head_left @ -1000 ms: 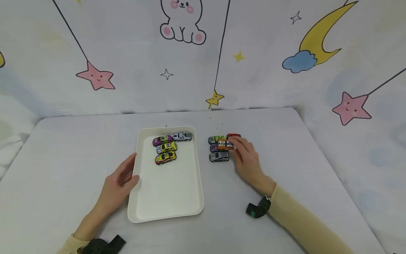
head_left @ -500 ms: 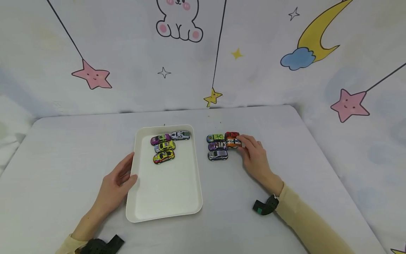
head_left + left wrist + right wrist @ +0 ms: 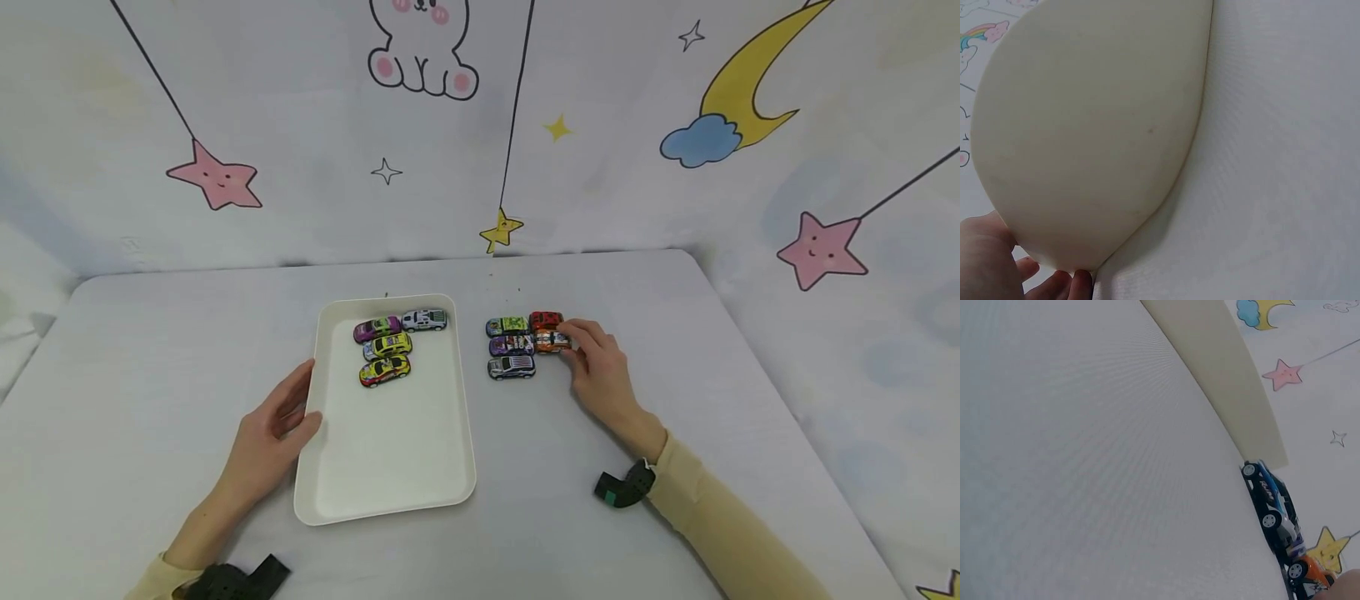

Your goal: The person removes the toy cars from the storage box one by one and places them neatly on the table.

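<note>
My left hand [image 3: 266, 442] holds the left side of a white tray [image 3: 390, 467], its thumb at the rim; in the left wrist view the fingertips [image 3: 1082, 284] meet the tray's edge. Inside the tray, near its far end, lie a purple toy car [image 3: 377, 328], a white one [image 3: 424, 320], a yellow one [image 3: 387, 346] and a yellow-red one [image 3: 385, 371]. To the tray's right, my right hand [image 3: 603, 379] pinches the right end of an orange toy car [image 3: 550, 341]. It sits among a red car [image 3: 546, 319], a green [image 3: 507, 326], a dark purple [image 3: 512, 345] and a grey one [image 3: 512, 367].
A white cloth covers the table [image 3: 570, 533]. Behind it hangs a white backdrop [image 3: 315, 125] printed with stars, a moon and a bear. Each wrist carries a black camera mount, such as the right one [image 3: 624, 487].
My right hand has shifted the orange toy car rightward, off the dark purple car to a spot beside it and just in front of the red one. The left hand stays at the tray.
</note>
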The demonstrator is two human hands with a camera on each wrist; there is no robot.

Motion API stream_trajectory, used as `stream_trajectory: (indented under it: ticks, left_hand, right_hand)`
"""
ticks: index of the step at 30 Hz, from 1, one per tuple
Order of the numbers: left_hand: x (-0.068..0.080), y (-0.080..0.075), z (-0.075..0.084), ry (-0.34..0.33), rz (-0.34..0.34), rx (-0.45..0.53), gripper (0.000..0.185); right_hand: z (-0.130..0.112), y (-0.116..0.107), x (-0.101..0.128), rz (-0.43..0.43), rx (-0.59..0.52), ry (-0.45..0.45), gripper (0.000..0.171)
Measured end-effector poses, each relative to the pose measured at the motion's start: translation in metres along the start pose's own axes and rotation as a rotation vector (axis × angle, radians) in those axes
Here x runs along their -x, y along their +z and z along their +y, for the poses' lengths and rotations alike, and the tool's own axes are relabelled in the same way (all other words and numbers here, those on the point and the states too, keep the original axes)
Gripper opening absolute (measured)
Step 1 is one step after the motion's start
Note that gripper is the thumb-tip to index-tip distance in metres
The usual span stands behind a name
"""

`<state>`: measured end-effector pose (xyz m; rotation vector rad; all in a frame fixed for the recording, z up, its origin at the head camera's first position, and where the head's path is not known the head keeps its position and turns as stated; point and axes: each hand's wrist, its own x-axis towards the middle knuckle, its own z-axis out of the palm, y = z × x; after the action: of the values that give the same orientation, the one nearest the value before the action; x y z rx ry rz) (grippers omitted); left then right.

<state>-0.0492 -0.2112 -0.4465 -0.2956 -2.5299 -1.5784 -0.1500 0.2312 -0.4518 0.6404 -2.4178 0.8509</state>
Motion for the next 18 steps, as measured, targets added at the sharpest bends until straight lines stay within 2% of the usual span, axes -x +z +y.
stream_trajectory:
  ticks: [12,18]
  left_hand:
    - [0.0010,0.0006,-0.0041,-0.031,-0.007,-0.006,0.065]
    - [0.0001,0.0003,-0.0023,-0.011,-0.002,-0.009,0.066]
  right_hand:
    - [-0.0012,-0.0006,-0.0003,-0.036,0.017,-0.012,0.038]
    - [-0.0022,-0.0009,-0.0002,-0.047,0.027,-0.023,0.038]
